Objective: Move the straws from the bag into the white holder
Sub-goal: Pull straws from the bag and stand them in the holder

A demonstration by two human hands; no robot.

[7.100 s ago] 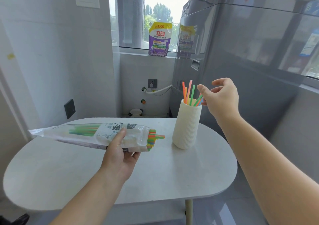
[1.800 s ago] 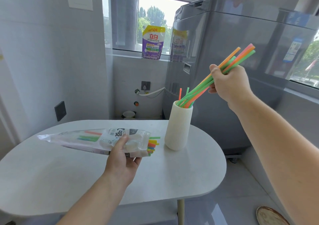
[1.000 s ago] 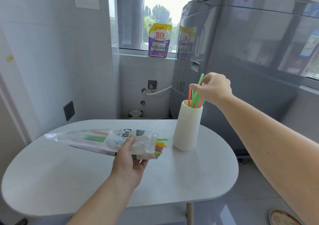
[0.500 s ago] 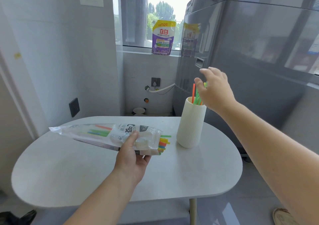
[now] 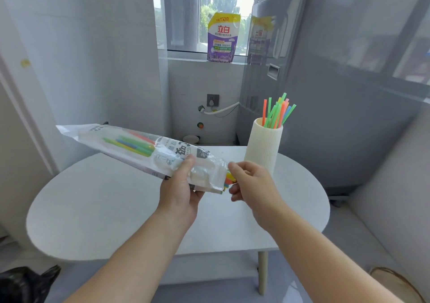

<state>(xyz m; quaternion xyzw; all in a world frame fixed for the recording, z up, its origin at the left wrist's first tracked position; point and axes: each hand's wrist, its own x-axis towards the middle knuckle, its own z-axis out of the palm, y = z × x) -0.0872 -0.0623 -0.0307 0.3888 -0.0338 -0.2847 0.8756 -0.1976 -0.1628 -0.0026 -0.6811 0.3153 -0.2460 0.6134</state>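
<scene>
Straws (image 5: pixel 228 179) poke from the left-hand-held bag (image 5: pixel 144 150), touching the right hand (image 5: pixel 252 184).

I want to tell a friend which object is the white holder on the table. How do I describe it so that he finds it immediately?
Look at the round white table in front of the big grey appliance. At its far right edge stands the white holder, a tall ribbed cup. It is the only upright thing on the table, and colourful straws stick out of its top.
</scene>
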